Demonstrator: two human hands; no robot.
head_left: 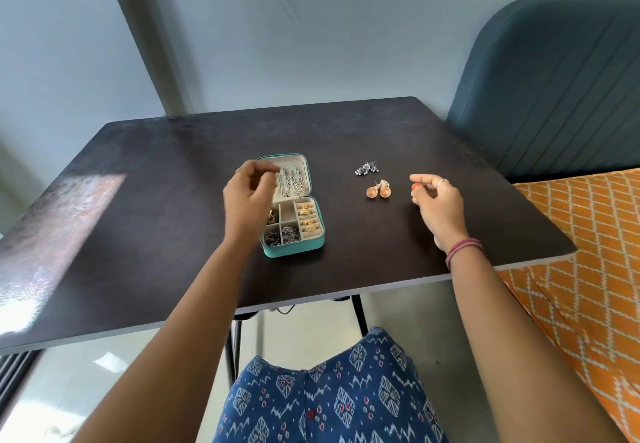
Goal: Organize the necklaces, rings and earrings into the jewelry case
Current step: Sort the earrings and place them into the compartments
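A teal jewelry case (294,250) lies open on the dark table (173,234). Silver necklaces (294,183) hang in its lid. Gold rings (306,215) fill the right slots and dark earrings (282,234) sit in the front compartments. My left hand (247,200) hovers over the case's left side, fingertips drawn together by the necklaces; I cannot see whether they pinch anything. Two orange round earrings (379,190) and a silver earring cluster (367,168) lie on the table to the right of the case. My right hand (438,205) hovers just right of the orange earrings, fingers loosely curled, holding nothing visible.
A teal padded headboard (554,89) and an orange patterned bedspread (588,269) border the table on the right. A grey wall stands behind it. My lap in blue patterned cloth (329,394) is below the table's front edge. A bright sun patch (45,241) falls on the table's left side.
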